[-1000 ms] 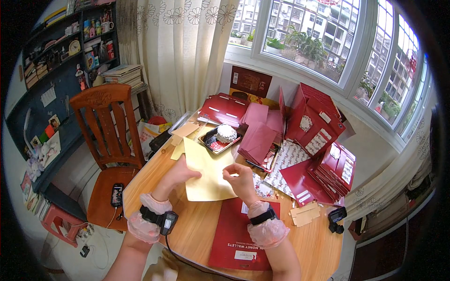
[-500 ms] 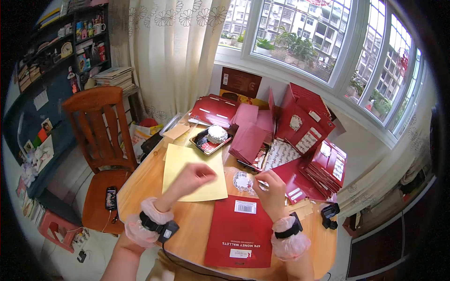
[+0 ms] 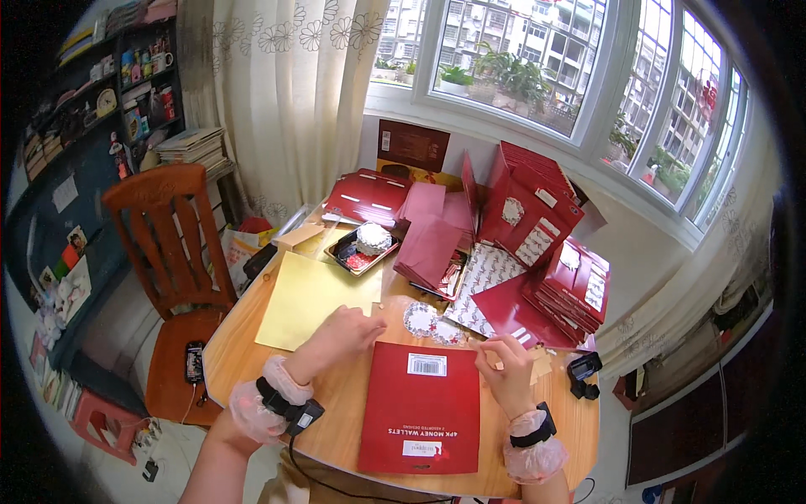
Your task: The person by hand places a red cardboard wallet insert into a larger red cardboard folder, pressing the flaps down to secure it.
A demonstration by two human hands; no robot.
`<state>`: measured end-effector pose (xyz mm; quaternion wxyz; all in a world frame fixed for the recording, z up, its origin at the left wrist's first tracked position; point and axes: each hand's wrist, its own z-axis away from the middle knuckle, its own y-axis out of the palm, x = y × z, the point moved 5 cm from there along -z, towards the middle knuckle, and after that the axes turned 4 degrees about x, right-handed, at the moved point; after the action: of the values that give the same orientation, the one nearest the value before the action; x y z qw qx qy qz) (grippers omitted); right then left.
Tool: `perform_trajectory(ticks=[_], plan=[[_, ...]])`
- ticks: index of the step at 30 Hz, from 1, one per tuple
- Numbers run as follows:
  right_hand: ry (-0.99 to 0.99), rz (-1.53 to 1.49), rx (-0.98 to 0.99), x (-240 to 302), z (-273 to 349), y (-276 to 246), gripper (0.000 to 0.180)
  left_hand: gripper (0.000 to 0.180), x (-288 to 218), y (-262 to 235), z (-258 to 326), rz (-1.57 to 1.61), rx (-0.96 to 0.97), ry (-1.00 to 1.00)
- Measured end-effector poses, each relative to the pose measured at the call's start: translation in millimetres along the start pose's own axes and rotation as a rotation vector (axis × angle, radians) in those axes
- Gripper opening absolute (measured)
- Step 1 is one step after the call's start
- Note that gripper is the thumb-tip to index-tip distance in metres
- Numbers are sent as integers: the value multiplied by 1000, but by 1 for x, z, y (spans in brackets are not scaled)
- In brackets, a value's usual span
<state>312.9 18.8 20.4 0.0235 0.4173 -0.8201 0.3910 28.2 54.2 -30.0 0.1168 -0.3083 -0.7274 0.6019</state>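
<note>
In front of me a flat red cardboard package (image 3: 420,391) with a white barcode label lies on the table. My left hand (image 3: 342,338) hovers by its upper left corner, fingertips pinched; whatever is between them is too small to make out. Over its upper right edge is my right hand (image 3: 504,363), also closed in a pinch, its contents unclear. Just past the package lie two round white cutouts with flowery rims, the left cutout (image 3: 419,319) and the right cutout (image 3: 450,333), touching or slightly overlapping. A pale yellow sheet (image 3: 311,294) rests beyond my left hand.
Behind are a black tray (image 3: 348,260) with a stack of round cutouts, dark red envelopes (image 3: 428,252), a patterned sheet (image 3: 487,281) and stacked red packages (image 3: 571,290). A small black device (image 3: 583,374) sits at the right edge. A wooden chair (image 3: 172,252) stands left.
The right hand has moved right and down, away from the cutouts; a second cutout now shows plainly beside the first. The left hand has come lower, nearer the red package. The whole view has shifted slightly.
</note>
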Motion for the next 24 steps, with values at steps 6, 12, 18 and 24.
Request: perform_trajectory(ticks=[6, 12, 18, 24], plan=[[-168, 114, 67, 28, 2, 6, 19, 20, -17, -3, 3, 766, -13, -231], [-433, 343, 118, 57, 11, 18, 19, 27, -51, 22, 0, 1477, 288, -352], [-596, 435, 203, 77, 18, 29, 20, 30, -55, 37, 4, 1699, 320, -515], [-653, 456, 205, 80, 23, 34, 20, 27, -55, 43, 9, 1756, 424, -558]])
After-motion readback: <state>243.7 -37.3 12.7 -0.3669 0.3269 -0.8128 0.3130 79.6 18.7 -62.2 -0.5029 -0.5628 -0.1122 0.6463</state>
